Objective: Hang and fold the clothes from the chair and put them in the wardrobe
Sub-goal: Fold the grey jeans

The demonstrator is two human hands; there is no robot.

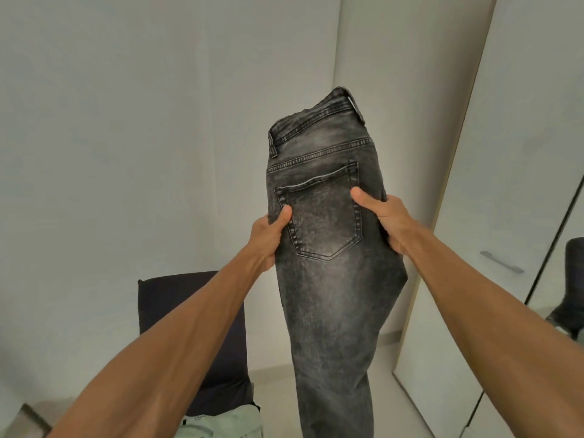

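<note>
A pair of washed grey-black jeans (328,279) hangs upright in front of me, folded lengthwise, with one back pocket facing me and the waistband at the top. My left hand (268,235) grips the left edge beside the pocket, thumb on the denim. On the right edge, level with the pocket, my right hand (385,221) is shut the same way. The legs drop below the bottom of the frame. A dark chair (177,314) stands at the lower left, with a pale green garment (221,423) lying on its seat.
A white wardrobe (493,216) with a closed door and a metal handle (502,262) stands on the right. Its far-right door is a mirror (568,295) showing a dark reflection. White walls are behind, and a light floor shows below.
</note>
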